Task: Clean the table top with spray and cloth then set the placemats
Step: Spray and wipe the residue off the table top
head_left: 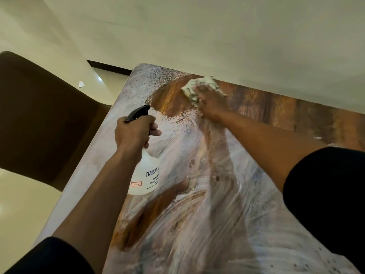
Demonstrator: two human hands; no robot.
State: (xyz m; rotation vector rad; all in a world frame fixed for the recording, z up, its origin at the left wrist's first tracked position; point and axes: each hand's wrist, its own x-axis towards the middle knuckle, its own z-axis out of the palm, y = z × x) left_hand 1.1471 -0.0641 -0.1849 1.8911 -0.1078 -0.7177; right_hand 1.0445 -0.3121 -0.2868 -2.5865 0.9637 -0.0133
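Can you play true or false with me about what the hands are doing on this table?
1. The left hand holds a clear plastic spray bottle with a black trigger. True.
2. The right hand presses a pale crumpled cloth on the brown wooden table top. True.
3. The cloth lies at the table's near edge. False: it is near the far edge, by the wall.
4. Placemats are already set out. False: none are visible.
5. A dark brown chair stands left of the table. True.

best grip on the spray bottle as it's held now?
Grip the neck just under the black trigger head, from behind. The left hand already holds the spray bottle there: the neck is narrow, the clear body below is wide, and the nozzle points away.
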